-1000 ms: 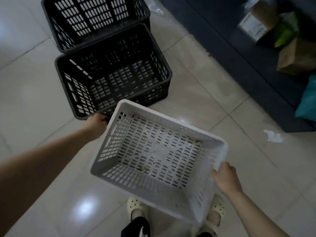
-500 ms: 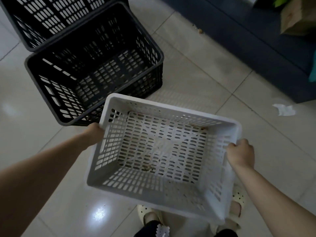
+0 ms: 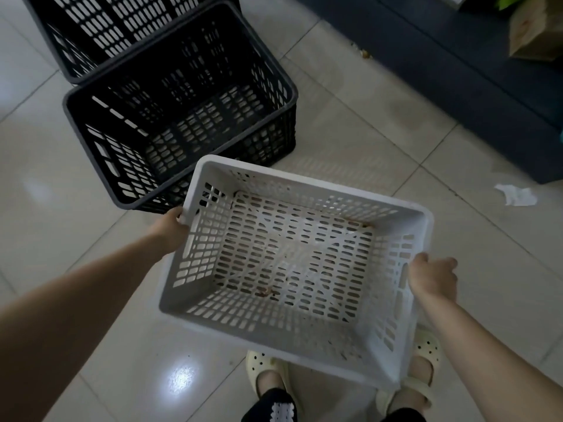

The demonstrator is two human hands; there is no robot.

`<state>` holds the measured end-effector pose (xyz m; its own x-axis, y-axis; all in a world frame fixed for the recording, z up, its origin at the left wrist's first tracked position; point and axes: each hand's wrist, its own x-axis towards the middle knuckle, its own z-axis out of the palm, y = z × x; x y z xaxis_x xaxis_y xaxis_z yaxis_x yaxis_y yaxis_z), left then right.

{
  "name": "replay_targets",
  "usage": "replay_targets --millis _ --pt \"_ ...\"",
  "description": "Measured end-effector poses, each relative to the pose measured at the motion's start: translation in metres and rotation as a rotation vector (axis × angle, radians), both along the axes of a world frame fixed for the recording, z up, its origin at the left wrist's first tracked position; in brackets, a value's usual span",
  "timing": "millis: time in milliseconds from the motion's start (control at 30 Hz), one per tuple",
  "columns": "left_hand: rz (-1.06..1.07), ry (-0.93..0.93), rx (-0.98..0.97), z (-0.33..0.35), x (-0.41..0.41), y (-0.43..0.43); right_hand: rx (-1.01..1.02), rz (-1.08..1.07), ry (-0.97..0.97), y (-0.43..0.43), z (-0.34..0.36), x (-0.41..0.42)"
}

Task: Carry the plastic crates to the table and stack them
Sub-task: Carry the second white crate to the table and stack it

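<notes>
I hold an empty white slotted plastic crate (image 3: 304, 190) in the air above my feet. My left hand (image 3: 172, 228) grips the rim of its left end and my right hand (image 3: 432, 277) grips the rim of its right end. On the tiled floor beyond it stands a black crate (image 3: 179, 65), open side up. A second black crate (image 3: 82, 35) stands behind that one at the top left, partly cut off by the frame. No table shows.
A dark low bench or cabinet (image 3: 457, 65) runs along the top right, with a brown cardboard box (image 3: 536, 35) on it. A crumpled white paper scrap (image 3: 515, 194) lies on the floor at the right. My feet in pale clogs (image 3: 268, 370) are under the crate.
The white crate has turned more level and square to me, and the right hand has shifted up its right end. The black crates sit a little farther away in view than half a second ago.
</notes>
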<state>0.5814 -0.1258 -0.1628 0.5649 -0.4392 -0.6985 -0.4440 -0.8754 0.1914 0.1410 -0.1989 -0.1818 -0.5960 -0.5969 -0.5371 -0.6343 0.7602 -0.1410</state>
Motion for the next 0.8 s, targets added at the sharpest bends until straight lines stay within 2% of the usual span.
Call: replay_targets --millis 133,467,633,800 --pt "0.032 0.022 -0.037 0.005 -0.009 0.005 0.049 0.013 -0.038 0.002 0.002 0.001" --pt "0.114 0.087 -0.05 0.016 -0.012 0.02 -0.033 0.111 -0.077 0.0 0.003 -0.012" --pt "0.235 0.089 -0.054 0.011 -0.014 0.043 -0.081 0.181 -0.067 -0.016 0.005 -0.017" --pt "0.381 0.151 -0.117 0.031 -0.036 0.052 0.007 0.271 -0.019 -0.042 0.03 -0.038"
